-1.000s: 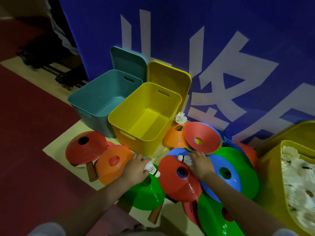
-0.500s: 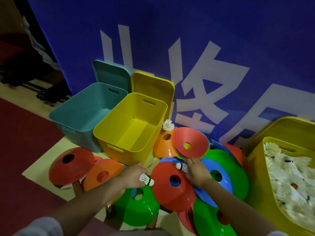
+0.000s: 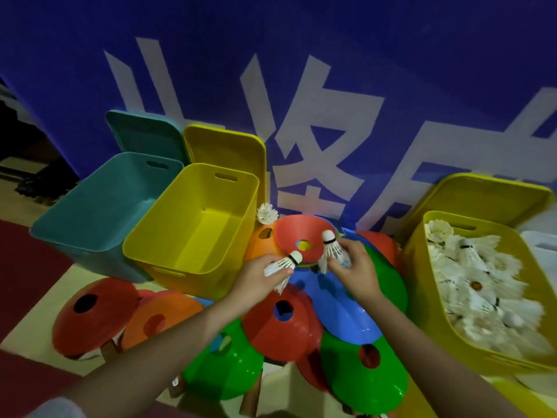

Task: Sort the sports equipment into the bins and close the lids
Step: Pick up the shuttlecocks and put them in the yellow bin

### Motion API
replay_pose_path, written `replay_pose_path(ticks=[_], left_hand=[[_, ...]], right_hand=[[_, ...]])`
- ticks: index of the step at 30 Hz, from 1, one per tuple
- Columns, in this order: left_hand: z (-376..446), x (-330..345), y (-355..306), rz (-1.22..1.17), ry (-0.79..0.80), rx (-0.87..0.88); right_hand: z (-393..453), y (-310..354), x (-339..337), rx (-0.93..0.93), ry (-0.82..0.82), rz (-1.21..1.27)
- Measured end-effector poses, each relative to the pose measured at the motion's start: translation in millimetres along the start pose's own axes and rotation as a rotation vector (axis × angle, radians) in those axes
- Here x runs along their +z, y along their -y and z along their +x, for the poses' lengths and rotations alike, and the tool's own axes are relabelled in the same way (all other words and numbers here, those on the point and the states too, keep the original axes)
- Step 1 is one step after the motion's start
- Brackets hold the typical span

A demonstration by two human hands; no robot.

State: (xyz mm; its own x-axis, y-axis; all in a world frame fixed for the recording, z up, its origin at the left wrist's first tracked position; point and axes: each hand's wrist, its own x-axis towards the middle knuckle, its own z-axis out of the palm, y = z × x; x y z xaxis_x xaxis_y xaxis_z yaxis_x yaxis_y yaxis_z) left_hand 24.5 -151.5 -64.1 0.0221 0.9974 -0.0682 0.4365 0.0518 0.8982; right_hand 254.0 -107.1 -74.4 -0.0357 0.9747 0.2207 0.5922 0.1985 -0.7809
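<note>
My left hand grips a white shuttlecock, cork pointing up and right, above a heap of coloured disc cones. My right hand holds a second shuttlecock with its cork up, just in front of a tilted red cone. A third shuttlecock lies behind the cones beside an empty yellow bin. An empty teal bin stands left of it. At the right, another yellow bin is full of shuttlecocks.
A teal lid and a yellow lid lean against the blue banner wall behind the bins. A third yellow lid stands behind the right bin. Red and orange cones lie at the left on a pale mat.
Both hands have lifted their shuttlecocks off the cone heap and moved up and to the right. The view has swung right, bringing the full yellow bin into sight.
</note>
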Motion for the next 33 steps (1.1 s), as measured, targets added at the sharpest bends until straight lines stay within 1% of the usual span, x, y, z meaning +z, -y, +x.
replay_pose_path(ticks=[4,10,13,17,19,22,24,26,29,31,33], left_hand=[[9.7,65.6,-44.1,-0.086,0.068,0.057],[8.5,175.4,-115.3,-0.224,0.175,0.084],[19.3,218.9,-140.0,-0.182,0.154,0.134],[55.0,262.2,-169.5,-0.071,0.097,0.205],[79.8,281.7,-181.3,0.067,0.117,0.259],[111.7,294.4,-183.7,0.217,0.150,0.278],[123.8,305.1,-183.4,0.276,0.137,0.281],[129.4,315.9,-176.8,0.381,0.126,0.309],[132.0,327.9,-163.1,0.578,0.120,0.419],[134.8,332.4,-157.7,0.642,0.105,0.430],[136.3,334.2,-156.7,0.752,0.121,0.421]], right_hand=[[-3.4,-16.6,-76.5,-0.018,-0.114,-0.052],[-20.5,-78.3,-194.0,0.142,-0.254,-0.098],[-29.4,-108.8,-244.4,0.211,-0.353,-0.068],[-36.0,-146.5,-289.5,0.298,-0.395,-0.156],[-36.9,-161.8,-302.7,0.309,-0.373,-0.165],[-31.7,-170.9,-301.2,0.256,-0.294,-0.130],[-27.2,-176.9,-297.8,0.230,-0.253,-0.112],[-27.4,-187.3,-290.8,0.227,-0.172,-0.108],[-34.3,-206.6,-278.6,0.138,-0.037,-0.309],[-34.7,-215.0,-273.3,0.113,-0.027,-0.404],[-30.9,-218.3,-269.4,0.130,-0.022,-0.458]])
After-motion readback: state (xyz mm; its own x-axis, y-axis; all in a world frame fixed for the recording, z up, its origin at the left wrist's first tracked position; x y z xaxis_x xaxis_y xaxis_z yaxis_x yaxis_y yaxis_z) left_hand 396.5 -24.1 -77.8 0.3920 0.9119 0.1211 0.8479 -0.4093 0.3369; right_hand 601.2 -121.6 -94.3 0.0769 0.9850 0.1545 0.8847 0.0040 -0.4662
